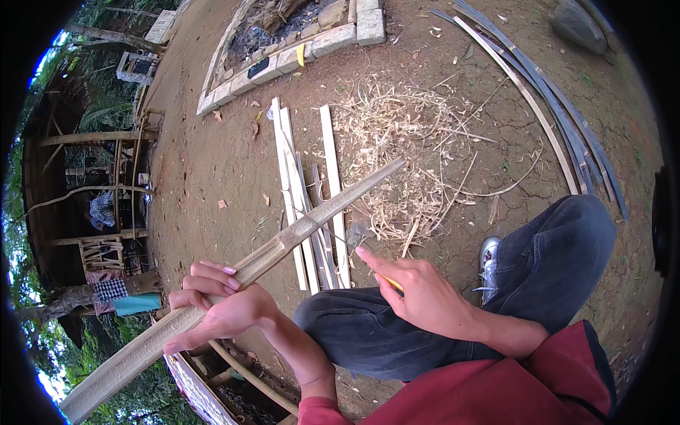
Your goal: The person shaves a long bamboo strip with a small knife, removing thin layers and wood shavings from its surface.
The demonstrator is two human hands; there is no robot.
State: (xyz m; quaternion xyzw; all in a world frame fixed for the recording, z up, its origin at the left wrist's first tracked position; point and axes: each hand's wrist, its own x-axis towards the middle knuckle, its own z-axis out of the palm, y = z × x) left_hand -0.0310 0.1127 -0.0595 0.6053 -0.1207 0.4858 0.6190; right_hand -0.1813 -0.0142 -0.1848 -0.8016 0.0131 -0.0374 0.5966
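A long split length of bamboo (273, 249), hollow side up with a node ridge partway along, runs slantwise from the lower left to the middle of the view. My left hand (234, 312) is closed around it below that node, thumb on the near side and fingers over the far edge. My right hand (433, 294) grips a knife by its yellow handle (392, 284), index finger stretched forward along it. The knife's thin dark blade (334, 234) points toward the bamboo near the node; whether it touches is too small to tell.
A heap of pale shavings (404, 134) lies on the dirt ahead, beside several cut bamboo strips (330, 156). Long dark strips (559, 106) curve along the right. A stone-edged fire pit (333, 41) is at the back; a person (103, 210) is in a shelter at left.
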